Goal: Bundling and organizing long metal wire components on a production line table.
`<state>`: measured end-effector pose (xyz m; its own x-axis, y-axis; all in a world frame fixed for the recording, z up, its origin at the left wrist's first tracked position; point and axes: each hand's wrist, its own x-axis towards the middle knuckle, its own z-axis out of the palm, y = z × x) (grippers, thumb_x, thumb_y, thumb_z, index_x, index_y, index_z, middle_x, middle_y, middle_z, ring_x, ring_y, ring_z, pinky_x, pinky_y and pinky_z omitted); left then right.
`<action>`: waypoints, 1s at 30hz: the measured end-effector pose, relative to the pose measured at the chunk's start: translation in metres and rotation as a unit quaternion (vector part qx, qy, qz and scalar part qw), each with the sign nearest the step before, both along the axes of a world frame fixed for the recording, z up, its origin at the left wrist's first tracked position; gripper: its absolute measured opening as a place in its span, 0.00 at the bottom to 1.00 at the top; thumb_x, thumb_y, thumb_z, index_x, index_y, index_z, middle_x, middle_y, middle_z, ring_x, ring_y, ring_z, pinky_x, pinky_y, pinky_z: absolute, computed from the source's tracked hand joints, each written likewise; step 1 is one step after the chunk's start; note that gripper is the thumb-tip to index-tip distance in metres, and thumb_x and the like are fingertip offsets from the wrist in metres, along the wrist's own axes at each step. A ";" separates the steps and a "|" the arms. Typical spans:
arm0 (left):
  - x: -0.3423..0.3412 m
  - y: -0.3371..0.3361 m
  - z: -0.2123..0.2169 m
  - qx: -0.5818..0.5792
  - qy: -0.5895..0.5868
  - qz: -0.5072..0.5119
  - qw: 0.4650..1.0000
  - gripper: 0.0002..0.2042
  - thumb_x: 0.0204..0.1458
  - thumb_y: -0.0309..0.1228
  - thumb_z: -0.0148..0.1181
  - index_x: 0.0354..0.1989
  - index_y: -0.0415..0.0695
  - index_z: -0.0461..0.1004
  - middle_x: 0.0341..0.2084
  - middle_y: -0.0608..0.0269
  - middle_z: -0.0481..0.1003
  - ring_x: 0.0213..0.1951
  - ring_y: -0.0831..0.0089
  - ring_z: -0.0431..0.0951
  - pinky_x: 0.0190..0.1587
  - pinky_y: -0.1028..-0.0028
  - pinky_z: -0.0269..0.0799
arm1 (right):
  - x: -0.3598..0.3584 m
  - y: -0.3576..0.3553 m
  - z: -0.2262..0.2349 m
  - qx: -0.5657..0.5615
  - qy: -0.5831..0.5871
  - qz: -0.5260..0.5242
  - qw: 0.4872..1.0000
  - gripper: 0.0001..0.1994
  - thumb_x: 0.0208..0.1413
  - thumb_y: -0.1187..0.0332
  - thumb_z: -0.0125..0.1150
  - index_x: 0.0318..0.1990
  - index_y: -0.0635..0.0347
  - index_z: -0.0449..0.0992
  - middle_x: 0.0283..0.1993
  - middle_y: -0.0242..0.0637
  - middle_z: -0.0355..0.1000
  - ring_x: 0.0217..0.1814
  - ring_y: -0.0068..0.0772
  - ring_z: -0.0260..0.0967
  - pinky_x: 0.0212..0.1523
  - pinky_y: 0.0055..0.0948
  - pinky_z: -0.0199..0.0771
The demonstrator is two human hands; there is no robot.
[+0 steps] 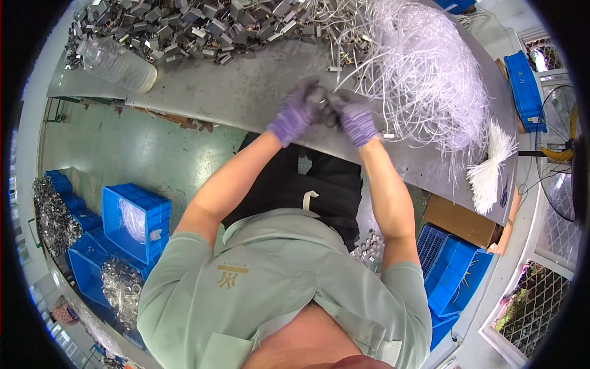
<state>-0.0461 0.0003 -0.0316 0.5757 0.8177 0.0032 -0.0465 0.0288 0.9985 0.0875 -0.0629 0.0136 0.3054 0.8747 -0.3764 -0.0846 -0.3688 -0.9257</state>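
Workpiece: a small metal clip (326, 104), blurred, sat between both hands just above the near edge of the grey table (246, 92).
Left hand (295, 114): purple-gloved, fingers closed on the clip.
Right hand (356, 120): also gloved, pinching the same clip; whether a strand was in it, I could not tell.
Progress: a large heap of metal clips (184, 24) and a tangle of white plastic strands (424, 74) lay unworked, so much seemingly remained; a neat white bundle (488, 169) looked sorted.
Surroundings: a clear bottle (117, 64) lay on the table; blue crates (135, 221) holding metal parts stood on the green floor (135, 147).
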 end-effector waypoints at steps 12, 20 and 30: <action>0.085 0.071 -0.029 0.416 0.426 -0.048 0.802 0.19 0.44 0.36 0.58 0.45 0.42 0.70 0.42 0.46 0.73 0.48 0.48 0.70 0.51 0.57 0.66 | 0.092 -0.036 0.005 0.218 0.097 -0.192 0.952 0.13 0.55 0.67 0.57 0.44 0.66 0.68 0.26 0.39 0.71 0.15 0.25 0.64 0.16 0.21 0.63; 0.013 0.060 -0.031 0.328 0.326 -0.036 0.886 0.15 0.41 0.35 0.61 0.34 0.39 0.71 0.31 0.47 0.74 0.37 0.50 0.74 0.40 0.59 0.69 | 0.022 -0.009 -0.040 0.104 0.228 -0.045 0.967 0.12 0.57 0.72 0.52 0.47 0.66 0.64 0.38 0.50 0.74 0.30 0.41 0.75 0.22 0.28 0.73; -0.245 -0.038 -0.044 -0.183 0.101 0.075 0.975 0.09 0.49 0.30 0.56 0.30 0.36 0.69 0.21 0.60 0.71 0.21 0.76 0.68 0.24 0.75 0.64 | -0.021 0.058 -0.090 0.038 0.272 -0.058 0.960 0.16 0.60 0.68 0.47 0.54 0.65 0.61 0.46 0.48 0.73 0.42 0.44 0.75 0.33 0.33 0.73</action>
<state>-0.2907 -0.0378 -0.0752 0.4079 0.8176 -0.4064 0.1195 0.3935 0.9115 0.0663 -0.0050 -0.0765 0.1789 0.8776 -0.4447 -0.5995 -0.2611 -0.7566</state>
